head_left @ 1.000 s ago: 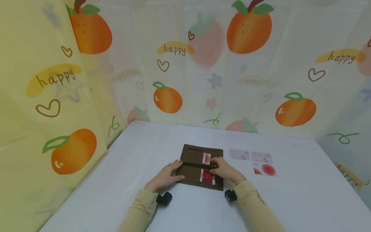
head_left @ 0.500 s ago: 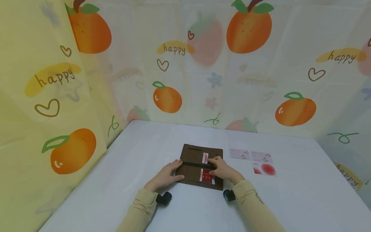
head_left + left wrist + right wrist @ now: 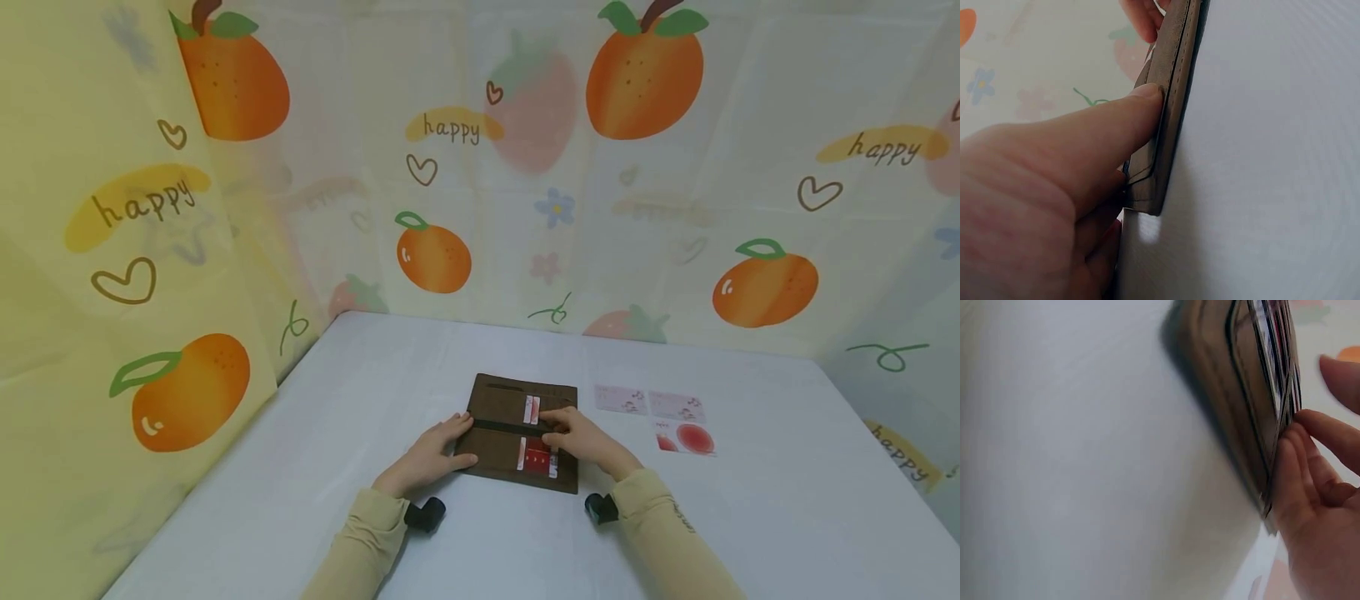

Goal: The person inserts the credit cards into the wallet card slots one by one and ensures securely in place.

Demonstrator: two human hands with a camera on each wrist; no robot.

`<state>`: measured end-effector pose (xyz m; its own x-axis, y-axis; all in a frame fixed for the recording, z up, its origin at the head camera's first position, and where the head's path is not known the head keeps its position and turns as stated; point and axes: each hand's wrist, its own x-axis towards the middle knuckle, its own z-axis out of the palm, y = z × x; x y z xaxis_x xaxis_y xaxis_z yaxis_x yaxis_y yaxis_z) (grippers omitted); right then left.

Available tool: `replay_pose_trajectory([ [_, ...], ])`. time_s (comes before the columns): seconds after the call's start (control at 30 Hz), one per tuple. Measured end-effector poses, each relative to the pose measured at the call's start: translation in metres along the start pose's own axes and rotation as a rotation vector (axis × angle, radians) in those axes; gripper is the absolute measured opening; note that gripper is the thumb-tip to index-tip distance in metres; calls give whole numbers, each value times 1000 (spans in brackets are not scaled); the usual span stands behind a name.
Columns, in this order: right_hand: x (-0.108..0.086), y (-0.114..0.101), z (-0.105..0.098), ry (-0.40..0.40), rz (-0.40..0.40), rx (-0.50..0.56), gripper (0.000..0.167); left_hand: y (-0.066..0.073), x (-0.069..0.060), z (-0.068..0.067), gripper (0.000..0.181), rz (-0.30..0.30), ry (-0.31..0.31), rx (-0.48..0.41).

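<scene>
Hands [image 3: 429, 452] [image 3: 585, 437] on brown wallet [image 3: 487, 450], "happy" backdrop [image 3: 452, 128] behind.

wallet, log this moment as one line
brown wallet: open on table | left hand: rests on its left edge | right hand: at its right side | loose cards: three, right of wallet

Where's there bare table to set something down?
Free on the white table: left of the left hand; behind the wallet, up to the printed backdrop; the near strip between the sleeves; right of the three loose cards. Crowded: the wallet, with left and right hand on it, and just right, among those cards.
</scene>
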<state>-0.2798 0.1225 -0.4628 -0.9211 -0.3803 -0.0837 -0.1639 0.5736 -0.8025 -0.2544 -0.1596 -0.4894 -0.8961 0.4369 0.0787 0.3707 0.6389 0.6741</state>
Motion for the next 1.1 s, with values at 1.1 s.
replay_pose_trajectory([
  [1.1, -80, 81, -105, 419, 189, 109, 65, 1, 0, 0, 69, -7, -1, 9],
])
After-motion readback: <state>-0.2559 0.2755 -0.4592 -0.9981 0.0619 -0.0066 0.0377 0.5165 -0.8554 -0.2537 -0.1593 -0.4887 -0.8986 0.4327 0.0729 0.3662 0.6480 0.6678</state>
